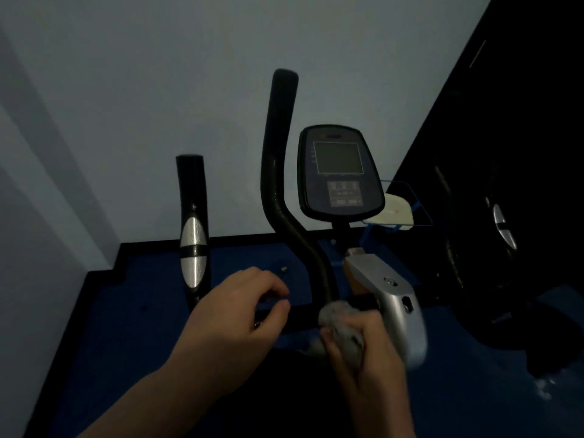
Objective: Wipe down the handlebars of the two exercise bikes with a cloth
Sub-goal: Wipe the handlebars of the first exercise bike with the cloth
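Dim room. Grey cloth [343,327], crumpled and fuzzy, sits bunched in the right hand [363,352], fingers curled round it, pressed against the base of the black handlebar [278,172] just beside the silver post [392,298]. Bar is textured foam, curving up left of the console [339,172]. Left hand [240,308] hovers near the bar, fingers loosely curled, thumb near forefinger, holding nothing visible. Second grip [191,222], black w/ silver pads, stands at left. Console screen is blank; button labels too blurry to read.
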### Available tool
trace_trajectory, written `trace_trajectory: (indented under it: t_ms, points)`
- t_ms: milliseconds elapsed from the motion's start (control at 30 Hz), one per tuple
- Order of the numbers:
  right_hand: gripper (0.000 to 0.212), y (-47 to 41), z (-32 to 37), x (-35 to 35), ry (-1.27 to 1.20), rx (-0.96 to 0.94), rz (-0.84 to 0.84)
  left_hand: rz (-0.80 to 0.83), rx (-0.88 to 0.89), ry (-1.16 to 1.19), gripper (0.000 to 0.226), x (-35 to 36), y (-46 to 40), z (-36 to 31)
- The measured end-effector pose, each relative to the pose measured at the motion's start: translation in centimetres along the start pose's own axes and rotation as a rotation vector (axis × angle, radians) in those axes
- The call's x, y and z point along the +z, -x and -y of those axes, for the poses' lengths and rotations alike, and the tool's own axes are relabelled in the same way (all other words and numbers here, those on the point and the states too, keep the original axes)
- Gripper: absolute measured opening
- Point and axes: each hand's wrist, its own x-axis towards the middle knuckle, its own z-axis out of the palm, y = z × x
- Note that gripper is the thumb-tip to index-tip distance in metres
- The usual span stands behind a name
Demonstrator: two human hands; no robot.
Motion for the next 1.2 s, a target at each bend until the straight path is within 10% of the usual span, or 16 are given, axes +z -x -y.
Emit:
trace_trajectory:
  t_ms: [400, 733, 1200]
  points:
    - [0.013, -4.0, 0.4, -0.6, 0.03, -0.045, -0.013, -0.244, 0.399, -0.388, 0.016, -9.0, -10.4, 3.3]
    - [0.017, -10.1, 2.7, 0.6, 0.17, -0.235, 0.065, -0.351, 0.042, -0.126, 0.03, -7.4, -12.7, 5.3]
    - [0.021, -11.4, 4.7, 1.8, 0.299, -0.269, 0.067, -0.503, 0.09, -0.104, 0.041, -6.3, -12.9, 5.4]
